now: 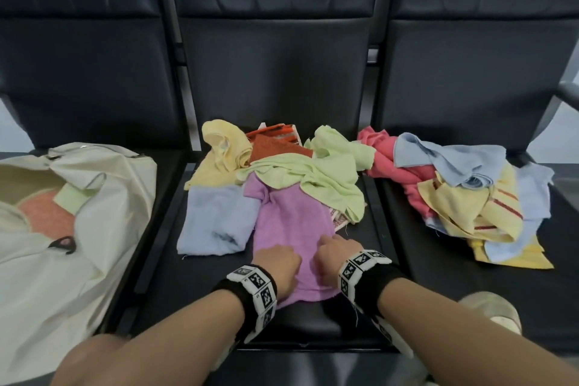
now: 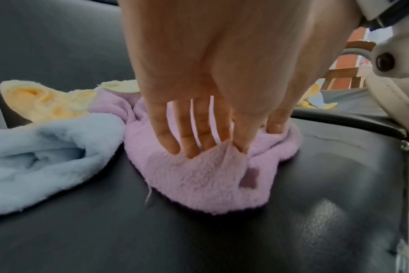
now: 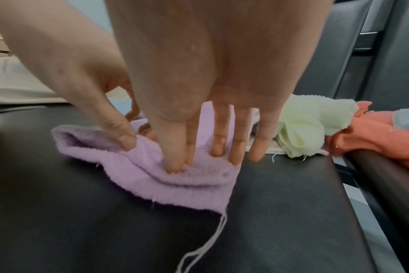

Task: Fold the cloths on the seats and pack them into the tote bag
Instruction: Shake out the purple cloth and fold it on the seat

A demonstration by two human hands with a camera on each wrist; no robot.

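A purple fleece cloth (image 1: pixel 291 222) (image 2: pixel 199 181) (image 3: pixel 187 184) lies on the middle black seat (image 1: pixel 313 320), its far end tucked under a green cloth (image 1: pixel 322 178). Both hands are on its near end. My left hand (image 1: pixel 279 263) (image 2: pixel 222 146) points fingers down and pinches a raised fold between thumb and forefinger. My right hand (image 1: pixel 333 252) (image 3: pixel 178 166) pinches the cloth's right part, with its other fingers straight. The cream tote bag (image 1: pixel 103 229) lies open on the left seat, holding an orange cloth (image 1: pixel 47 213) and a folded green one (image 1: pixel 70 199).
A light blue cloth (image 1: pixel 216 222) lies left of the purple one. Yellow (image 1: pixel 224 150) and orange-red (image 1: pixel 275 144) cloths sit behind. A mixed pile of cloths (image 1: pixel 470 197) covers the right seat. A loose thread (image 3: pixel 213 240) trails from the purple cloth's corner.
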